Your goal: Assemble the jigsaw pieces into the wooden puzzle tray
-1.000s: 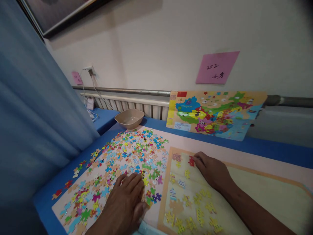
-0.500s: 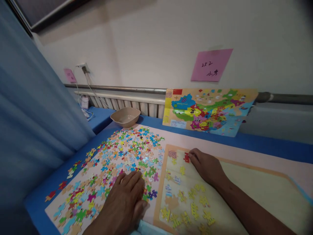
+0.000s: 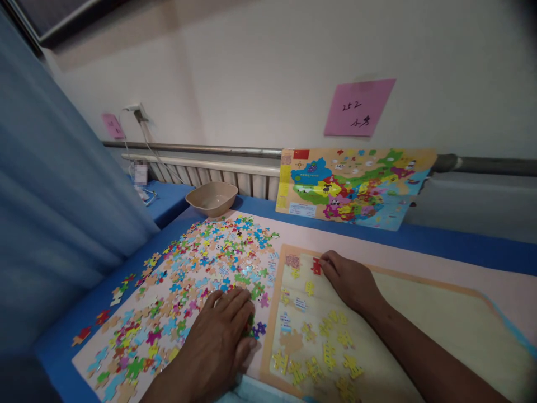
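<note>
My right hand [image 3: 348, 280] has its fingers closed on a red puzzle piece [image 3: 316, 266] near the upper left corner of the puzzle tray [image 3: 423, 288]. Over the heap of loose puzzle pieces [image 3: 226, 246] rests my left hand [image 3: 224, 330], palm down, fingers stretched out and lying flat. It covers some pieces and stays apart from the tray. Several yellow pieces [image 3: 329, 355] lie loosely on the tray's left part, along with a tan piece [image 3: 291, 338]. A purple piece [image 3: 259, 329] sits just right of my left hand.
A colourful map picture [image 3: 356, 187] leans on the wall rail behind the tray. Left of it stands a beige bowl [image 3: 212, 198]. A blue curtain [image 3: 62, 168] hangs at the left. Several pieces, among them a red one [image 3: 83, 334], lie on the blue tabletop [image 3: 54, 355].
The whole view has shifted slightly. My left hand has moved a little up and right over the loose pieces. My right hand stays at the red piece.
</note>
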Tool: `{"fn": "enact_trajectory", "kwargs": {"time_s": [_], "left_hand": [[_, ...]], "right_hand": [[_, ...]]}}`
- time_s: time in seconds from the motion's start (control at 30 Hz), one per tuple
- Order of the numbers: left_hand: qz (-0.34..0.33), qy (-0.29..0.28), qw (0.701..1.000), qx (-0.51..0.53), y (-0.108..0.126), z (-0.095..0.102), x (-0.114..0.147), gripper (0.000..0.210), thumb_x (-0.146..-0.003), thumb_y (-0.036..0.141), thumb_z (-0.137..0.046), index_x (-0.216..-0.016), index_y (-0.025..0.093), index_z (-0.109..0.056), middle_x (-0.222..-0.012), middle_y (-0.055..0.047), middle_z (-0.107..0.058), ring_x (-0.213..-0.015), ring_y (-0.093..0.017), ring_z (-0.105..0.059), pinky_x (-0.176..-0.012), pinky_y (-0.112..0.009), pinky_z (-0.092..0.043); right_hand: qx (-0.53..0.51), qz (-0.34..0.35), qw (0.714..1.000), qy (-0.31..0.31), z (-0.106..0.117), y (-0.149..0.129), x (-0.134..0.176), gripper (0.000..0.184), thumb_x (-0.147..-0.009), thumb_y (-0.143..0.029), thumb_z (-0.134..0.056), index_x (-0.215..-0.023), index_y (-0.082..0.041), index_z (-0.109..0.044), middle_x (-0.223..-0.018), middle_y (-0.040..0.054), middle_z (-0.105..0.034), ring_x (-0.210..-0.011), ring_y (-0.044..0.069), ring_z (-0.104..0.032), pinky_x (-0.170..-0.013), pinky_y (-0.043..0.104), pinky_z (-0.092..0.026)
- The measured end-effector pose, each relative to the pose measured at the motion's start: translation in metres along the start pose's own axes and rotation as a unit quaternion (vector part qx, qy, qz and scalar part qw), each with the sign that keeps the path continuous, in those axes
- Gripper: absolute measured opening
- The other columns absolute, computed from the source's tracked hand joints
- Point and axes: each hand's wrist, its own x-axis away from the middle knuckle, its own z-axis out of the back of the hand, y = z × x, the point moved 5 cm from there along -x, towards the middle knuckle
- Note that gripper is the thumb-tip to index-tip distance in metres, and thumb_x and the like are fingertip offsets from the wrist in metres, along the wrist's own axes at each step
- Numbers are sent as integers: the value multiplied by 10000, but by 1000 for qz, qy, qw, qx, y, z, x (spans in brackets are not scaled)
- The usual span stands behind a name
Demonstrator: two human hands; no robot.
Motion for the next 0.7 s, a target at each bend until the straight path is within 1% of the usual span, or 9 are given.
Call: {"fn": "enact_trajectory", "kwargs": {"time_s": [0.1,0.17,0.23,0.3,0.4,0.47,0.53,0.63,0.7], "left_hand": [[-34,-11,999,9,6,0,-5,565,-972,275,-601,-1526,272,-487,-1661,-49,-479,-1528,-302,-437,-1230,-584,-340],[-37,-12,999,6,7,-1,-6,551,-990,299,-592,-1529,256,-488,-1653,-59,-488,-1522,-311,-443,-1230,-593,-333],[-34,-6,999,3,6,0,-4,528,-1001,308,-585,-1520,259,-499,-1646,-59,-499,-1515,-316,-452,-1227,-599,-331],[-47,7,999,7,8,4,0,500,-1010,304,-575,-1505,270,-513,-1638,-54,-508,-1509,-307,-457,-1222,-572,-346],[-98,12,995,28,15,11,6,328,-1019,321,-571,-1336,269,-637,-1611,-43,-533,-1494,-296,-469,-1208,-508,-378],[-130,5,991,37,19,13,9,251,-1024,350,-573,-1231,257,-680,-1586,-44,-556,-1482,-301,-480,-1190,-489,-398],[-140,1,990,33,20,13,9,274,-1028,378,-576,-1254,257,-673,-1589,-46,-554,-1486,-309,-474,-1182,-496,-404],[-115,7,993,10,16,6,6,398,-1028,438,-589,-1379,252,-613,-1633,-69,-508,-1503,-332,-453,-1185,-524,-397],[-102,19,995,-4,12,0,4,480,-1015,498,-609,-1418,237,-592,-1615,-93,-529,-1480,-354,-479,-1175,-547,-406]], "right_hand": [[1,-2,1000,0,0,0,0,263,-1057,-379,-449,-1030,-242,-672,-883,46,-784,-802,249,-719,-636,289,-351],[0,0,1000,1,0,0,0,267,-1058,-381,-446,-1033,-241,-672,-883,46,-785,-798,248,-718,-634,290,-347],[0,1,1000,2,0,0,0,272,-1057,-384,-444,-1034,-241,-674,-879,48,-784,-792,247,-716,-631,290,-340],[-1,1,1000,4,-1,0,0,275,-1056,-384,-442,-1033,-241,-675,-879,50,-784,-794,247,-716,-631,290,-337],[-5,2,1000,5,-1,1,0,277,-1053,-383,-438,-1027,-240,-673,-878,48,-783,-800,248,-716,-634,290,-337],[-7,5,1000,6,-1,1,0,281,-1052,-384,-432,-1020,-238,-670,-880,48,-782,-801,250,-714,-635,292,-336],[-9,8,1000,8,0,1,1,289,-1053,-385,-423,-1017,-236,-667,-884,49,-783,-805,250,-713,-639,293,-336],[-11,11,1000,12,1,0,1,296,-1054,-391,-419,-1013,-236,-668,-865,48,-778,-791,244,-707,-628,292,-327],[-13,12,1000,15,2,-1,2,294,-1055,-389,-421,-1009,-238,-669,-849,45,-773,-772,235,-699,-622,290,-321]]}}
